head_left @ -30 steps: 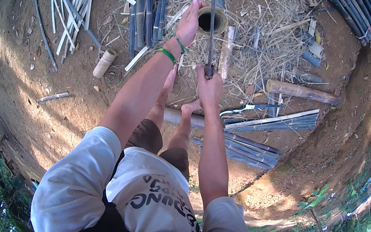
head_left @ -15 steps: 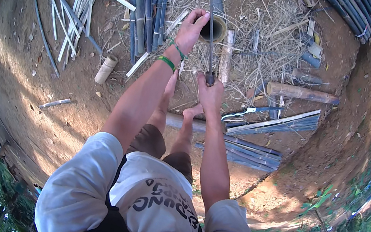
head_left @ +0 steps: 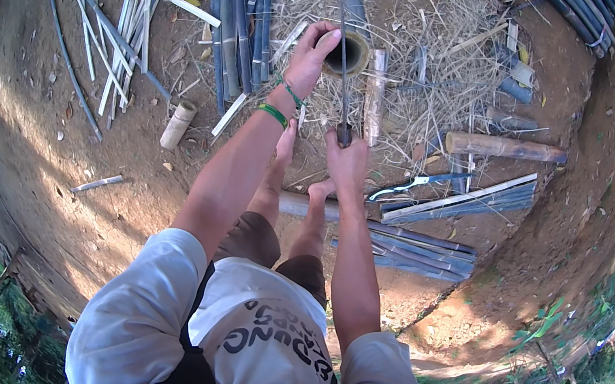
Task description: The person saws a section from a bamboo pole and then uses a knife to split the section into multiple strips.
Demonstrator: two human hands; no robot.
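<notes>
My right hand point(head_left: 347, 164) is closed around the dark handle of a long-bladed knife point(head_left: 345, 92). Its narrow blade points away from me and crosses over the open end of a thick bamboo tube point(head_left: 363, 60), whose hollow inside looks dark. At the left side of that rim my left hand point(head_left: 309, 57) is closed, with the thumb tip close against the blade. The undersides of its fingers are hidden, but they appear to grip the tube. Just right of the tube lies a peeled, pale brown bamboo piece point(head_left: 374, 97). My bare feet are on the ground below.
Dark bamboo strips point(head_left: 229, 5) lie left of the tube, with pale split strips point(head_left: 143, 7) farther left. Shavings point(head_left: 438, 59) cover the ground ahead. To the right are a folding saw point(head_left: 412, 184), a bamboo pole point(head_left: 504, 149) and bundled strips point(head_left: 428, 254). A short bamboo piece point(head_left: 178, 125) stands left.
The whole view has shifted slightly. My hands, the knife and the bamboo tube keep nearly the same places relative to one another.
</notes>
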